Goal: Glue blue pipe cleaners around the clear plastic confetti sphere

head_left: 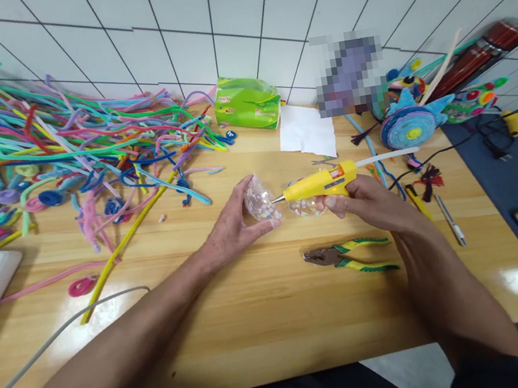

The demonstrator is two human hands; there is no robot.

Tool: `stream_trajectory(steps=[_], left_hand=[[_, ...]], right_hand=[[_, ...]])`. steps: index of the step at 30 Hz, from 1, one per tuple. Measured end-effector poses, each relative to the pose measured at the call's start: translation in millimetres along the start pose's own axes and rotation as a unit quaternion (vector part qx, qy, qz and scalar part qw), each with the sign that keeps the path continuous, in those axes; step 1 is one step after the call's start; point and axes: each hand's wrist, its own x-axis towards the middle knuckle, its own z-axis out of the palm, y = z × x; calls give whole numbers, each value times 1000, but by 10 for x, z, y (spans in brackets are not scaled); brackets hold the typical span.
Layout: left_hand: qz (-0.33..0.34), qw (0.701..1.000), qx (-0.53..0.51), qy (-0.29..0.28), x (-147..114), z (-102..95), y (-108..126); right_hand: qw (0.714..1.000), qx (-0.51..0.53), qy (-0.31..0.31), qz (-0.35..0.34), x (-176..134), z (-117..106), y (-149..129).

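"One clear, rounded, faceted piece [257,202] is seen; where is it held?"

"Over the bench [241,328], it is cupped between thumb and fingers of the left grip [232,228]."

"And the right grip [363,203]?"

"A yellow glue gun [319,184] is clasped there, its metal nozzle [279,199] pointed at the piece; contact cannot be told."

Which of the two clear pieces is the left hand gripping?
The left clear piece, gripped by the left hand, at the tip of the yellow glue gun. The right clear piece is outside that grip, partly hidden by the gun.
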Motion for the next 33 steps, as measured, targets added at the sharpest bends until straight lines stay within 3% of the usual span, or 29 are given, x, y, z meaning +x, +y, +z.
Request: stream_trajectory(steps=[15,33], left_hand=[[-2,1000,3,-1,2,2,2],[4,1000,2,-8,4,13,-34]], right_hand=[[1000,1,-9,2,-17,-13,18],[1000,-13,24,-15,10,22,-4]])
